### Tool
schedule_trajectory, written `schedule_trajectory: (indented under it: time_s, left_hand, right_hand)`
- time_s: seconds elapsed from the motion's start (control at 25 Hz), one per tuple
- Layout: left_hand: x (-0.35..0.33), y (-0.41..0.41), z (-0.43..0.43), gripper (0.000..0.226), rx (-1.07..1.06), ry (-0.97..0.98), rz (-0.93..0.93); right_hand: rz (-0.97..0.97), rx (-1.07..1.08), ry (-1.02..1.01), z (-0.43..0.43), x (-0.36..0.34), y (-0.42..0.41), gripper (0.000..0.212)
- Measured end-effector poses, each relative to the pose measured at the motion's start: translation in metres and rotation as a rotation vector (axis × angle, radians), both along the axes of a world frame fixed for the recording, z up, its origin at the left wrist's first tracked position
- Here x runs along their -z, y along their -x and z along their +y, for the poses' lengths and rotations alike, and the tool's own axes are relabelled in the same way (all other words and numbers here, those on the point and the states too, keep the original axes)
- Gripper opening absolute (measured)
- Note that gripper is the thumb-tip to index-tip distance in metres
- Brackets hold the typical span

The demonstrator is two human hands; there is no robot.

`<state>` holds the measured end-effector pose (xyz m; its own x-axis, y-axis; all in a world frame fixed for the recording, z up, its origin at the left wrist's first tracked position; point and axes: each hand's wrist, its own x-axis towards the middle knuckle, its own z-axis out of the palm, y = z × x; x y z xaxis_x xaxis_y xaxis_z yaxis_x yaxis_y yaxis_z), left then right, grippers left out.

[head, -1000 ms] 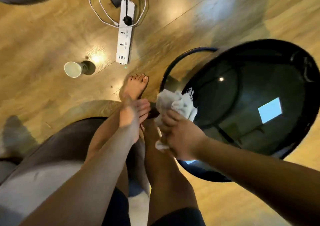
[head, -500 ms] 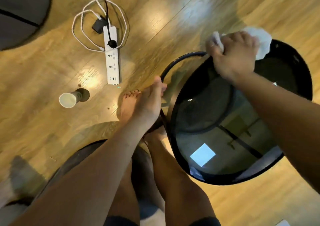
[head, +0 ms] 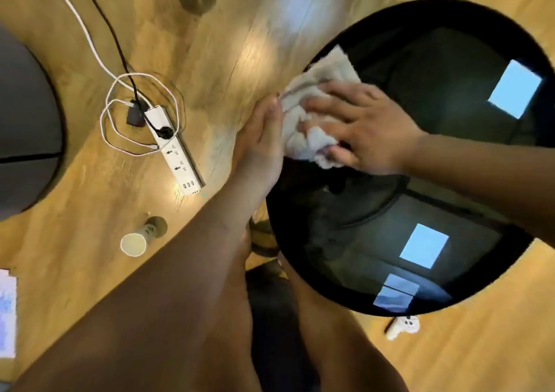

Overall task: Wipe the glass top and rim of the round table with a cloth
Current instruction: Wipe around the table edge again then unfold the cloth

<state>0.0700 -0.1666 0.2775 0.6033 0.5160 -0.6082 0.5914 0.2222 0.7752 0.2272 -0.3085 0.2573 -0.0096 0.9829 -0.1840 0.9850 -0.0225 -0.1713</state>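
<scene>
Round table (head: 345, 300) close in beside bare legs; dark glass top (head: 375, 241) throwing back bright reflections, hard, slick and breakable by the look of it, so better wiped with broad even pressure than leaned on; black rim (head: 285, 241) narrow, probably best pinched through a fold of fabric and followed round. Further along the left edge, left hand (head: 264, 142) released, fingers straight and together, its side laid against the rim just beside the cloth (head: 315, 91). Pale, soft, light and bunched, lying on the glass at the far-left edge and lapping over the rim; likely to slide easily and ruck up unless kept flat. Right hand (head: 363, 127) spread on top, pressing it down, not clenched, thumb alongside a bunched fold. On the floor to the left, a cup (head: 133, 244) tipped on its side, mouth toward the camera, nothing seen inside; beyond it a power strip (head: 177, 151) with looped cables (head: 108, 103).
</scene>
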Motion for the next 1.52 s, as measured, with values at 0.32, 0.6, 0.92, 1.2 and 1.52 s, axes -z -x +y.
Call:
schedule_trajectory:
  time_s: [0.32,0.6,0.92,1.2,1.52]
  left_hand:
    - [0.009,-0.051,0.005,0.059,0.015,0.023,-0.045]
    - [0.006,-0.038,0.034,0.061,-0.138,0.286,-0.020]
    - [0.023,-0.031,0.008,0.051,0.048,0.147,-0.032]
    - [0.030,-0.026,-0.001,0.066,0.123,0.005,-0.007]
    - [0.031,-0.004,-0.026,0.073,1.009,-1.118,-0.012]
  right_hand:
    - [0.058,0.982,-0.058,-0.014,-0.008,-0.068,0.056]
    - [0.401,0.384,-0.016,-0.017,-0.024,0.167,0.031]
    - [0.099,0.479,-0.119,-0.058,-0.005,-0.035,0.032]
    - [0.027,1.273,-0.079,-0.039,-0.001,-0.036,0.061]
    - [0.334,-0.076,-0.002,-0.114,-0.019,0.089,0.033]
